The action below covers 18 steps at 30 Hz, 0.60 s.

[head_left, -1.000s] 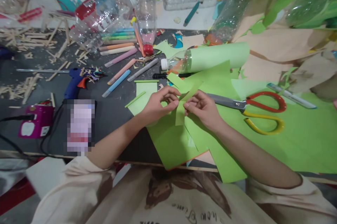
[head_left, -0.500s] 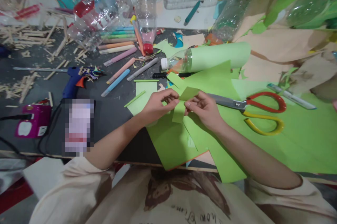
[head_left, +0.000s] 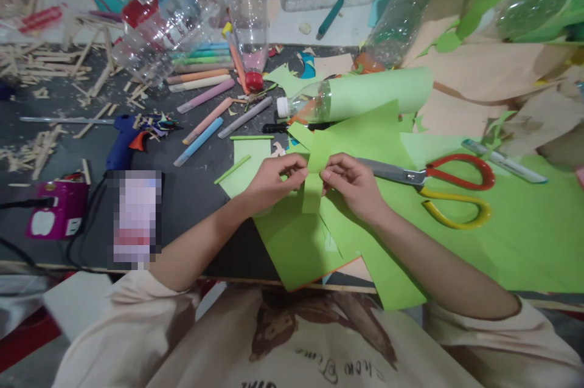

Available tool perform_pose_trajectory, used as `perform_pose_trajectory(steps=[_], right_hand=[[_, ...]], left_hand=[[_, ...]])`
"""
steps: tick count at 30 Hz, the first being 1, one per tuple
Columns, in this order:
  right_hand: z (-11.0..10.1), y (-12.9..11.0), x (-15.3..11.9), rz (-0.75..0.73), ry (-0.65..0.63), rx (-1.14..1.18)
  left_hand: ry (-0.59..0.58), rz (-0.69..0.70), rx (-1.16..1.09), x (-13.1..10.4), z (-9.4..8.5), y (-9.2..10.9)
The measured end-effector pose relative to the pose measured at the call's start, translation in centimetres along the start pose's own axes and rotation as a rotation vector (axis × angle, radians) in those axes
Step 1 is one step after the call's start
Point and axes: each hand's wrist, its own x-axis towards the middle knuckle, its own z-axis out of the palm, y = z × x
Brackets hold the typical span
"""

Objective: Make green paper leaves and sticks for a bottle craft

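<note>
A small strip of green paper (head_left: 312,194) with a crease across its middle is held between my two hands. My left hand (head_left: 279,178) pinches its left edge at the crease, thumb against fingers. On the opposite edge, my right hand (head_left: 349,178) pinches it in the same way. Beneath the strip lie larger sheets of green paper (head_left: 292,242) on the dark table. Scissors (head_left: 413,177) with one red and one yellow handle rest just right of my right hand, their blade tips hidden behind it.
A bottle wrapped in pale green paper (head_left: 378,93) lies beyond my hands. Several markers (head_left: 198,142), a blue glue gun (head_left: 123,142) and scattered wooden sticks (head_left: 45,65) are to the left. A phone (head_left: 135,214) lies near the front edge. Clear plastic bottles (head_left: 249,11) stand behind.
The upper half of the green paper strip, earlier tilted to the right, now stands in line with the lower half. Both hands keep their pinch in nearly the same place.
</note>
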Motion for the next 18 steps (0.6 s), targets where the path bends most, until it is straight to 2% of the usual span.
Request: perform_pose_trajectory(steps=[12, 18], right_hand=[[-0.21, 0.40, 0.02, -0.031, -0.038, 0.084], [-0.27, 0.44, -0.03, -0.052, -0.009, 0.040]], left_hand=[[-0.007, 0.006, 0.017, 0.04, 0.00, 0.00], [-0.003, 0.040, 0.038, 0.03, 0.04, -0.08]])
